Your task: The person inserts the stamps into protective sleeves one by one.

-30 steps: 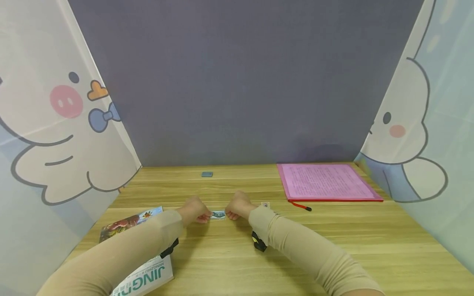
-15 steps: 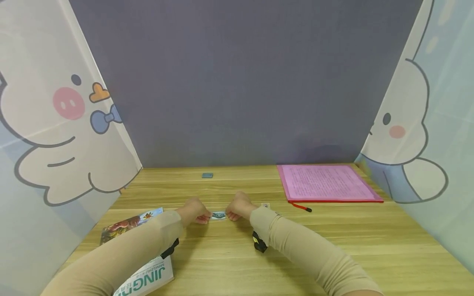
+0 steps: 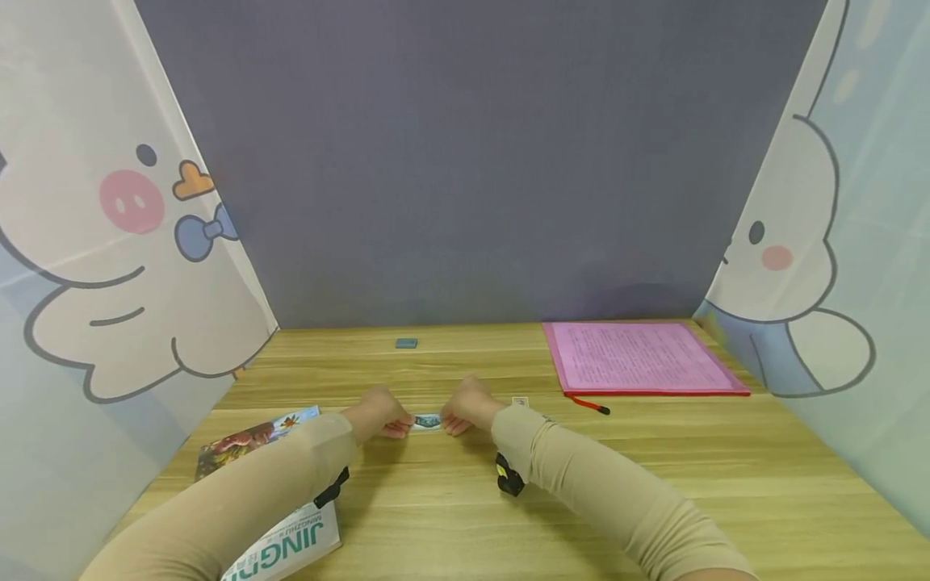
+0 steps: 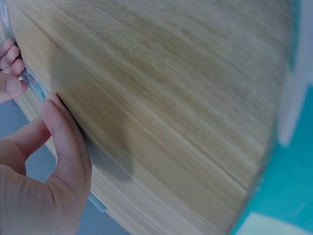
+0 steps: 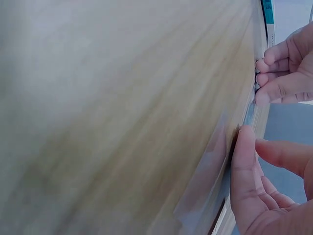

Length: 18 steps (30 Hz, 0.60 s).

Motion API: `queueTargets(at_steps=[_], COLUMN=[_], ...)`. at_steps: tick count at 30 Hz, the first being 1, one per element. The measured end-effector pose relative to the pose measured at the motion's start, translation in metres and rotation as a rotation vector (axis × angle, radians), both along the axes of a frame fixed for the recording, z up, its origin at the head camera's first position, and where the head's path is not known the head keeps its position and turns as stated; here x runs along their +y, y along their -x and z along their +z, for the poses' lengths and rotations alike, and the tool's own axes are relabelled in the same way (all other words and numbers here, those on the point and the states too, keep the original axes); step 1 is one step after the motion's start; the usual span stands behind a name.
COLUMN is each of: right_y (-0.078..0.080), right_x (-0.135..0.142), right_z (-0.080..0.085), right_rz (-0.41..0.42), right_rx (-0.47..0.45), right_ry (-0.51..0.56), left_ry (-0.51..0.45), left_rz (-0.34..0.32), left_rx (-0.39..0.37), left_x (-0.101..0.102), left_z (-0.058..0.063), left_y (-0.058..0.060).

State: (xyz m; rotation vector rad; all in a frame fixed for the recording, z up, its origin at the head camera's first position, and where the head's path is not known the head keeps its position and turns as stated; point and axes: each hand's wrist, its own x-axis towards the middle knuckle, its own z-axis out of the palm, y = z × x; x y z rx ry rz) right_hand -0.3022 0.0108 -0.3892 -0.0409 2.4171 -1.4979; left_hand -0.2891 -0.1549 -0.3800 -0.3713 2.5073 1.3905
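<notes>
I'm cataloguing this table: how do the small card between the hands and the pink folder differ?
The small card is held by the left hand and right hand; the pink folder lies untouched. The small card looks smaller than the pink folder. The small card shows a greenish picture, the pink folder lines of text. Both look flat and rectangular.

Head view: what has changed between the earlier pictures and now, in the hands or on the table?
Nothing visibly changed beyond a very slight shift of the whole picture. The left hand and right hand stay at opposite ends of the small picture card, with no new hold or release; the pink folder also stayed put.
</notes>
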Motion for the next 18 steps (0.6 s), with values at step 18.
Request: queueTargets(at_steps=[18], right_y=[0.002], right_x=[0.009], right_z=[0.015], right_rz=[-0.009], right_rx=[0.029], right_ry=[0.021], left_ry=[0.031], left_rz=[0.014], left_rx=[0.003], left_x=[0.002], left_z=[0.003], left_y=[-0.004])
